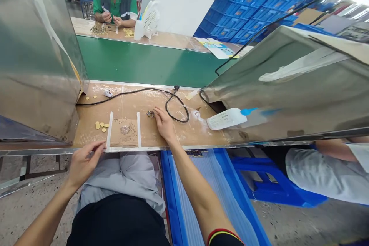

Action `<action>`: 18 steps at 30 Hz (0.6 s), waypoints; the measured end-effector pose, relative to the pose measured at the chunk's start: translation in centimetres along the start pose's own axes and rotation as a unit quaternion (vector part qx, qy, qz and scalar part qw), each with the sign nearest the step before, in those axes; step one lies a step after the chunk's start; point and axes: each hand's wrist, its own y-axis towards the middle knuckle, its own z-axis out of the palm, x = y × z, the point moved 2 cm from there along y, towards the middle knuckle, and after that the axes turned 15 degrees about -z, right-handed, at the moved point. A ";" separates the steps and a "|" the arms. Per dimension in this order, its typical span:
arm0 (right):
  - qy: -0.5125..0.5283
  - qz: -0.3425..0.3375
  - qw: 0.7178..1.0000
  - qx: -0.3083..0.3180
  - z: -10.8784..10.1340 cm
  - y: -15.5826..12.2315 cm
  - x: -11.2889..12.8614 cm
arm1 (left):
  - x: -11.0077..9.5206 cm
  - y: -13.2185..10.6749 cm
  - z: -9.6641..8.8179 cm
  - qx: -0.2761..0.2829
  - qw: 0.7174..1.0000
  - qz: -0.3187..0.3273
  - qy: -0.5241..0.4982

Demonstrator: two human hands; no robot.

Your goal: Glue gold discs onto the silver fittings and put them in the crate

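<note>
My right hand (165, 126) rests low over the bench, its fingers stretched out and their tips touching or right beside a small pile of dark, shiny metal parts (150, 113). My left hand (85, 161) is at the bench's front edge, thumb and fingers apart, fingertips near the lower end of a white strip (109, 130). Nothing shows in either hand. A second white strip (138, 130) stands to its right. Between the strips a small clear round dish (125, 129) sits among scattered tiny dark pieces. Several yellow discs (102, 124) lie left of the strips.
A black cable (138, 91) loops across the bench (184, 134). On the right a white bottle with a blue nozzle (227, 118) lies on its side. Metal housings (40, 69) flank both sides. Beyond the green belt (138, 61) a co-worker (115, 4) sits near a white fan (150, 19).
</note>
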 end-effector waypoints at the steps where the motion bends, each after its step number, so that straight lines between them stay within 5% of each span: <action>1: -0.011 0.019 1.000 -0.015 -0.6 -0.2 -0.1 | 0.2 0.1 0.1 -0.002 1.000 -0.005 0.002; 9: -0.036 0.072 0.996 0.031 -2.4 0.8 -1.3 | 2.9 -1.4 0.9 0.016 0.998 -0.066 -0.010; 14: -0.022 0.082 0.994 0.072 -2.3 1.8 -1.7 | 2.1 -1.3 0.5 -0.003 0.998 -0.062 -0.012; 18: -0.014 0.086 0.993 0.078 -2.6 1.3 -2.0 | 1.0 0.8 0.8 -0.048 0.998 -0.015 0.030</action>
